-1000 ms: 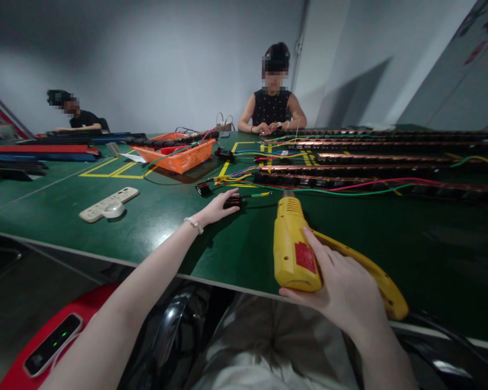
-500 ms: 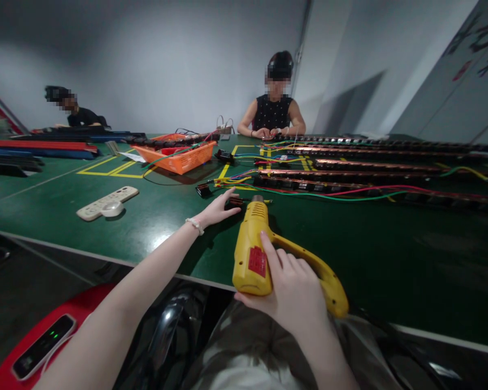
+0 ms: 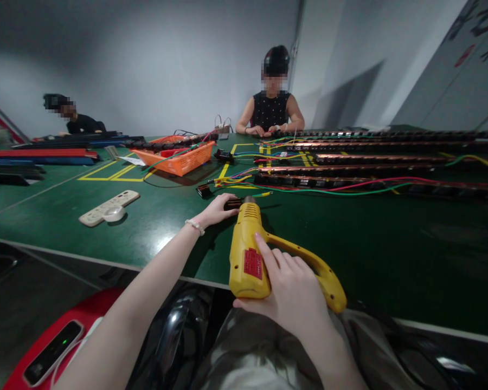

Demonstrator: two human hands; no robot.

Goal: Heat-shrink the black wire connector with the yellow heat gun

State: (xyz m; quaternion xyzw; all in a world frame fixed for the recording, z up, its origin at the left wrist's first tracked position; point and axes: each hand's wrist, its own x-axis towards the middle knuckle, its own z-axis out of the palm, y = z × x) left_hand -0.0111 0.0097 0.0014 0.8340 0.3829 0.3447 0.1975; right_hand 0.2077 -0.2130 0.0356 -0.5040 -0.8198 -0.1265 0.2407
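A yellow heat gun [image 3: 248,238] with a red label on its body is gripped by my right hand [image 3: 290,281], the index finger lying along its side. Its nozzle points away from me. Close to the nozzle, my left hand [image 3: 218,211] has its thumb and fingers closed on a small black connector [image 3: 232,203] with copper-coloured strips, down at the green table [image 3: 179,216]. A green-yellow wire end [image 3: 264,194] shows just beyond the nozzle. Another black connector [image 3: 204,190] with several coloured wires lies past my left hand.
Long copper-and-black strips [image 3: 350,169] with wires stretch across the right side. An orange basket [image 3: 183,164] stands behind my left hand. A beige power strip [image 3: 109,208] and a white round object [image 3: 114,214] lie at left. Two people sit across the table.
My left fingers, spread beside the black connector before, have closed on it. The heat gun has shifted slightly left in my right hand, bringing its nozzle nearer the connector.
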